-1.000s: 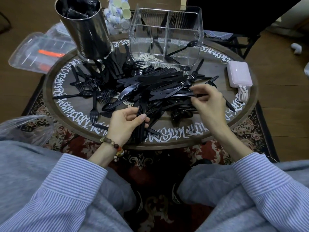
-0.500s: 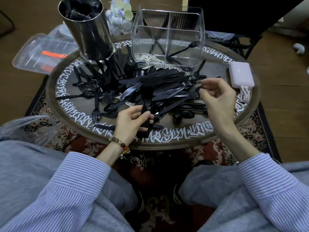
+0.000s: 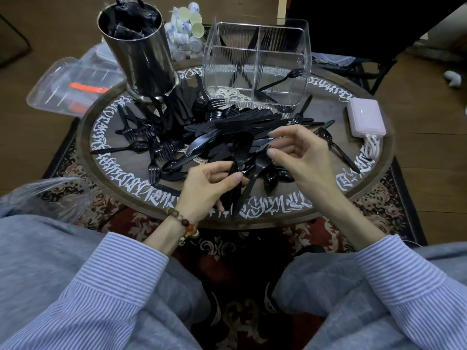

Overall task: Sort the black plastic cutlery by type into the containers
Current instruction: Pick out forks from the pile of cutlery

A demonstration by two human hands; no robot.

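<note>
Round and brown, the wooden worktop (image 3: 328,102) with white painted writing sits on a red patterned rug (image 3: 252,248). A big messy pile of black plastic cutlery (image 3: 227,132) covers its middle. Behind the pile stand a tall shiny metal cup (image 3: 141,59), already stuffed with black pieces, and a clear plastic box with dividers (image 3: 257,61) that holds only a few.

The left hand (image 3: 209,188) has a tight grip on a small bunch of black plastic pieces (image 3: 236,183), which stick up and down out of the fist. The right hand (image 3: 300,157) hovers just beside the bunch with its thumb and finger close together; I cannot tell if it pinches anything.

All the pieces are black and look alike, so a fork could slip in with the knives. The bunch could also slide out and fall back into the pile, or onto the rug below.
</note>
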